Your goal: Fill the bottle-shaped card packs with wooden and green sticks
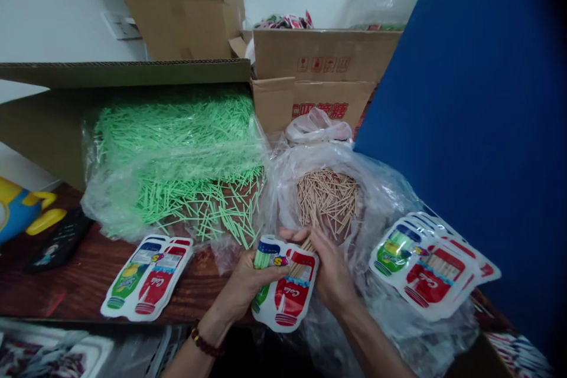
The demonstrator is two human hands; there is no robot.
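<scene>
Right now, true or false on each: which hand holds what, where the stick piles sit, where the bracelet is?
1. The left hand holds the two-bottle pouch. True.
2. The right hand feeds green sticks into it. False: it grips tan sticks at the red cola side.
3. The green stick pile lies in a plastic bag, left of the tan stick pile. True.
4. The bracelet is on the right wrist. False: it is on the left wrist.
5. A stack of pouches lies right of the hands. True.
</scene>
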